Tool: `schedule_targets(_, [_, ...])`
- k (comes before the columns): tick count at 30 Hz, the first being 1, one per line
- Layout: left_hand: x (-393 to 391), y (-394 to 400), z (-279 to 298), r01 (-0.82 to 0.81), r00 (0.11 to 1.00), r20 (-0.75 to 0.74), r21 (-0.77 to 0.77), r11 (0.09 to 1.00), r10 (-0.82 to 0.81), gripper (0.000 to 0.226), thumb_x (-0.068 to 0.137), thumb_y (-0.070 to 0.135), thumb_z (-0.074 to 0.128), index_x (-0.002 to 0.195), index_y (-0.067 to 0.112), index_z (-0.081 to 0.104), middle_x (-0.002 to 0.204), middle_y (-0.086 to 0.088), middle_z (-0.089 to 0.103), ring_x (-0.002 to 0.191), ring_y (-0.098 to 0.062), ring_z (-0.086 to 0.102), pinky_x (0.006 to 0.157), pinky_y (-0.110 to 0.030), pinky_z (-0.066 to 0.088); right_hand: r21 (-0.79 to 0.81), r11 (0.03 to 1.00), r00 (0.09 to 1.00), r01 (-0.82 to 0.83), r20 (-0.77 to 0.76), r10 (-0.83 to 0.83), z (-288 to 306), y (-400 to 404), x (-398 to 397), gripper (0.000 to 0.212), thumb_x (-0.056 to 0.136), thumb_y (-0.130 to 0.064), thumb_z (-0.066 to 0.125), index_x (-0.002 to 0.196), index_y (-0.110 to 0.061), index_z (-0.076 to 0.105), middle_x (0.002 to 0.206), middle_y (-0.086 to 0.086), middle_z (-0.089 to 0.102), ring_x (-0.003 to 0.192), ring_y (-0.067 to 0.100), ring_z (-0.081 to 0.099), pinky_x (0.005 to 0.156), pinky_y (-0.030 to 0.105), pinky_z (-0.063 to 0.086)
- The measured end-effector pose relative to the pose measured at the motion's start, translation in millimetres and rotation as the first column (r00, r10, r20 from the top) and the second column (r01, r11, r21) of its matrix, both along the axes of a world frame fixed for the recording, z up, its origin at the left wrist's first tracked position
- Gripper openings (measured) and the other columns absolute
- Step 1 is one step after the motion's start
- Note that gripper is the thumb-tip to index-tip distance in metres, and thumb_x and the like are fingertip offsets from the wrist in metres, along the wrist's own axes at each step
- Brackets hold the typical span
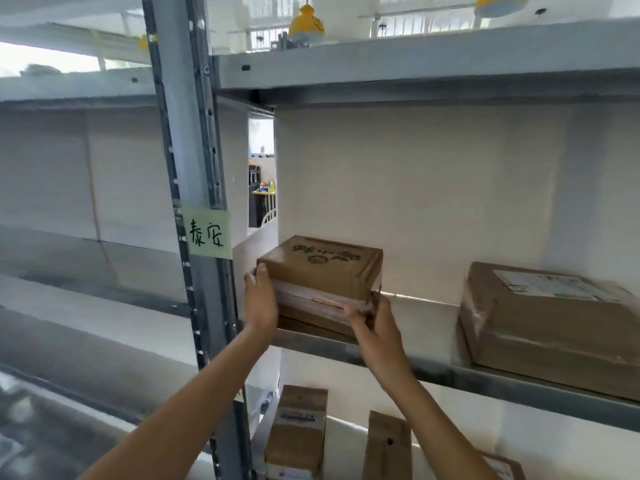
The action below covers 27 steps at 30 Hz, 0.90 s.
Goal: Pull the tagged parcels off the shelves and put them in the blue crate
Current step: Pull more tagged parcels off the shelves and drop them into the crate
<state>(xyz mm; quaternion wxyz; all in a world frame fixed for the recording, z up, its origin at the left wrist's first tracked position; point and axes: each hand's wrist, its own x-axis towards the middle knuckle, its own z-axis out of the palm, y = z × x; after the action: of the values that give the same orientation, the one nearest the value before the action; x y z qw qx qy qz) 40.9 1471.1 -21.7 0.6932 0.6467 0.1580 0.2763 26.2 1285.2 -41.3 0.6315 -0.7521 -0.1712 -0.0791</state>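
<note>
A brown cardboard parcel (322, 271) with a dark print on its top sits at the left end of the middle shelf (433, 370), its front corner over the shelf edge. My left hand (261, 299) grips its left side, thumb up on the top edge. My right hand (372, 322) holds its front right corner, where clear tape wraps the box. A bigger brown parcel (550, 323) with a white label lies further right on the same shelf. No blue crate is in view.
A grey steel upright (197, 237) carries a green handwritten note (207, 233) just left of the parcel. Below, the lower shelf holds several cardboard boxes (299, 434). The bays to the left hold nothing visible. A yellow toy (306, 24) stands on the top shelf.
</note>
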Motion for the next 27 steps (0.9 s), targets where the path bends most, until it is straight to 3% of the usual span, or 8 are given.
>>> schedule_targets(4, [1, 6, -6, 0.060, 0.997, -0.050, -0.038, 0.997, -0.062, 0.029, 0.101, 0.052, 0.023, 0.110, 0.031, 0.040, 0.115, -0.004, 0.053, 0.109, -0.023, 0.050, 0.097, -0.040, 0.039, -0.023, 0.995, 0.995, 0.098, -0.033, -0.099, -3, 1, 6, 0.041, 0.098, -0.026, 0.055, 0.136, -0.021, 0.041, 0.116, -0.010, 0.053, 0.099, 0.001, 0.055, 0.065, 0.000, 0.045])
schedule_targets(11, [-9, 14, 7, 0.162, 0.986, -0.039, -0.042, 0.986, -0.164, 0.037, 0.102, 0.040, 0.026, 0.115, 0.023, 0.056, 0.121, -0.008, 0.057, 0.116, -0.024, 0.050, 0.109, -0.043, 0.037, 0.089, 0.987, 0.986, 0.130, -0.120, -0.119, 15, -17, 7, 0.043, 0.096, -0.039, 0.055, 0.137, -0.026, 0.047, 0.129, -0.005, 0.057, 0.116, 0.013, 0.054, 0.092, 0.027, 0.049])
schedule_targets(14, [-14, 16, 26, 0.183, 0.983, 0.028, -0.100, 0.978, -0.181, 0.036, 0.104, 0.030, 0.028, 0.097, 0.021, 0.062, 0.098, -0.001, 0.062, 0.103, -0.019, 0.053, 0.098, -0.033, 0.043, 0.168, 0.972, 0.984, 0.165, -0.096, -0.150, 39, -27, 0, 0.030, 0.100, -0.044, 0.045, 0.122, -0.031, 0.060, 0.108, -0.018, 0.065, 0.106, 0.006, 0.058, 0.079, 0.016, 0.047])
schedule_targets(17, [-19, 16, 43, 0.237, 0.971, 0.072, -0.119, 0.964, -0.230, 0.036, 0.104, 0.033, 0.026, 0.105, 0.019, 0.059, 0.101, 0.000, 0.061, 0.104, -0.018, 0.052, 0.107, -0.041, 0.035, 0.249, 0.959, 0.990, 0.132, -0.075, -0.117, 61, -32, -6, 0.034, 0.104, -0.044, 0.032, 0.104, -0.037, 0.065, 0.085, -0.027, 0.071, 0.095, -0.001, 0.063, 0.073, 0.013, 0.047])
schedule_targets(19, [-23, 14, 49, 0.259, 0.963, 0.108, -0.150, 0.954, -0.245, 0.045, 0.104, 0.036, 0.023, 0.113, 0.016, 0.062, 0.106, 0.002, 0.064, 0.105, -0.016, 0.054, 0.110, -0.044, 0.032, 0.268, 0.956, 0.991, 0.117, -0.097, -0.094, 64, -34, -7, 0.034, 0.101, -0.050, 0.034, 0.115, -0.038, 0.062, 0.095, -0.028, 0.070, 0.104, 0.004, 0.061, 0.088, 0.023, 0.048])
schedule_targets(22, [-26, 12, 52, 0.298, 0.951, 0.135, -0.174, 0.939, -0.277, 0.045, 0.103, 0.037, 0.023, 0.124, 0.021, 0.060, 0.107, 0.009, 0.066, 0.110, -0.016, 0.056, 0.110, -0.047, 0.035, 0.230, 0.966, 0.990, 0.115, -0.104, -0.093, 60, -38, -6, 0.058, 0.091, -0.066, 0.042, 0.140, -0.035, 0.050, 0.134, -0.013, 0.059, 0.126, 0.012, 0.052, 0.111, 0.037, 0.039])
schedule_targets(24, [-29, 10, 53, 0.323, 0.942, 0.142, -0.142, 0.936, -0.303, 0.039, 0.103, 0.034, 0.025, 0.115, 0.027, 0.062, 0.108, 0.014, 0.065, 0.110, -0.013, 0.056, 0.109, -0.048, 0.037, 0.228, 0.966, 0.989, 0.119, -0.109, -0.097, 57, -39, -7, 0.059, 0.091, -0.064, 0.043, 0.141, -0.033, 0.049, 0.137, -0.007, 0.058, 0.127, 0.013, 0.052, 0.108, 0.037, 0.041])
schedule_targets(27, [-32, 9, 48, 0.331, 0.940, 0.137, -0.134, 0.934, -0.313, 0.031, 0.101, 0.032, 0.033, 0.111, 0.031, 0.062, 0.111, 0.015, 0.064, 0.112, -0.013, 0.055, 0.106, -0.051, 0.041, 0.232, 0.966, 0.991, 0.116, -0.096, -0.096, 57, -37, -12, 0.041, 0.101, -0.049, 0.040, 0.135, -0.033, 0.054, 0.125, -0.008, 0.064, 0.114, 0.009, 0.058, 0.089, 0.023, 0.047])
